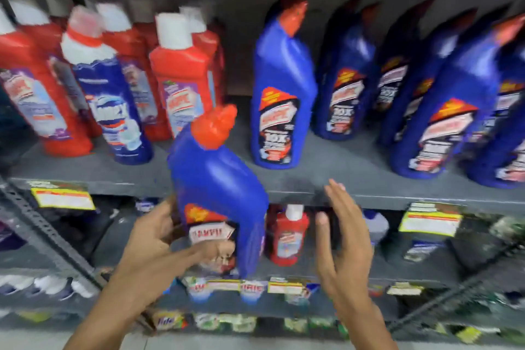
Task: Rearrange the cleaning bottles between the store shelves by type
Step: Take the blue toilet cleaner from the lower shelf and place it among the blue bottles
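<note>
Head view: the person is part-way through a transfer, carrying one blue bottle (220, 202) in front of the shelves. The left hand (159, 239) has its grip closed round the bottle's lower body, thumb across the label, fingers behind. The bottle is off any shelf and leans with its red cap towards 1 o'clock. The right hand (341, 233) is open and empty, palm turned towards the bottle, just beside it at 3 o'clock and not touching.

On the upper shelf (298, 190), red bottles (181, 85) crowd the 10 o'clock side, with one white-shouldered blue bottle (110, 99) among them. Matching blue bottles (284, 88) stand from 12 to 2 o'clock. Between the two groups is a bare gap, directly at 12 o'clock from the held bottle. A small red bottle (288, 233) sits on the lower shelf, behind and at 3 o'clock of the held one.

Judged from this, the step in hand is placing the blue bottle with its own kind. The next move calls for raising it, righting it, and setting it in the gap beside the nearest blue one, the right hand steadying it. Blur hides the finer label detail.
</note>
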Tool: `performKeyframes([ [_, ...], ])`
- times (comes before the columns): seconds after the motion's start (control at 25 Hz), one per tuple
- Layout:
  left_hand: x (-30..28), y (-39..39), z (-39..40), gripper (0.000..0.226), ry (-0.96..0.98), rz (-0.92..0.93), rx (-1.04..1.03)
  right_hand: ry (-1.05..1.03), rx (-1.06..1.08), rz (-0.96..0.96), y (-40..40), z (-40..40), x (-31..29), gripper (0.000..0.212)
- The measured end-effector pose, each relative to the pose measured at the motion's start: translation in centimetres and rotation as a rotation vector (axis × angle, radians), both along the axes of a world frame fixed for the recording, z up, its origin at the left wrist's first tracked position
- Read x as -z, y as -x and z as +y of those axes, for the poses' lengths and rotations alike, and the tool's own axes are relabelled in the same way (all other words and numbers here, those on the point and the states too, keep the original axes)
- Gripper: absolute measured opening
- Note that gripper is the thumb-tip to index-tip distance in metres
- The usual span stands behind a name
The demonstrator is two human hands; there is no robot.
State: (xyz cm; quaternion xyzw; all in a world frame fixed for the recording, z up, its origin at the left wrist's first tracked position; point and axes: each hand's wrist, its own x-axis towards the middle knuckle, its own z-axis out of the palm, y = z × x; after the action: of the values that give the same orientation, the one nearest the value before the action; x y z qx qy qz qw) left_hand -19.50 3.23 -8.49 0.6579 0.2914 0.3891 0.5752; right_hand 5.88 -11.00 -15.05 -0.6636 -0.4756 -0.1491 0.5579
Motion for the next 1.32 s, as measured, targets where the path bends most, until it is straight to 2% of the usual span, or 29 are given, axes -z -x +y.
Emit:
performKeyframes([
  [0.12, -4.5, -6.1, -2.4, 0.069, -0.063, -0.134, 0.091, 0.112, 0.125, -0.076, -5.8, -2.1, -2.2, 0.046],
  [0.24, -6.8, -12.1, -3.8, 0.064, -0.117, -0.198, 0.153, 0.298, 0.164, -0.130, -9.7, -2.9, -3.5, 0.049],
  [0.36, -6.9, -17.7, -3.8, 0.070, -0.137, -0.197, 0.118, 0.410, 0.193, -0.181, -11.3, -3.1, -3.6, 0.051],
  [0.56, -5.8, -24.2, -2.0, 0.069, -0.097, -0.183, 0.082, 0.419, 0.288, -0.241, -11.4, -3.2, -3.0, 0.055],
  [0.68, -5.3, -26.0, -0.9, 0.062, -0.066, -0.174, 0.075, 0.436, 0.299, -0.240, -11.3, -3.2, -3.0, 0.058],
  [0.84, -4.3, -26.7, 0.2, 0.075, -0.070, -0.141, 0.097, 0.461, 0.314, -0.209, -11.0, -3.0, -2.8, 0.062],
  [1.32, -4.3, -26.8, 0.6, 0.068, -0.087, -0.110, 0.116, 0.490, 0.352, -0.184, -10.3, -2.5, -2.7, 0.070],
])
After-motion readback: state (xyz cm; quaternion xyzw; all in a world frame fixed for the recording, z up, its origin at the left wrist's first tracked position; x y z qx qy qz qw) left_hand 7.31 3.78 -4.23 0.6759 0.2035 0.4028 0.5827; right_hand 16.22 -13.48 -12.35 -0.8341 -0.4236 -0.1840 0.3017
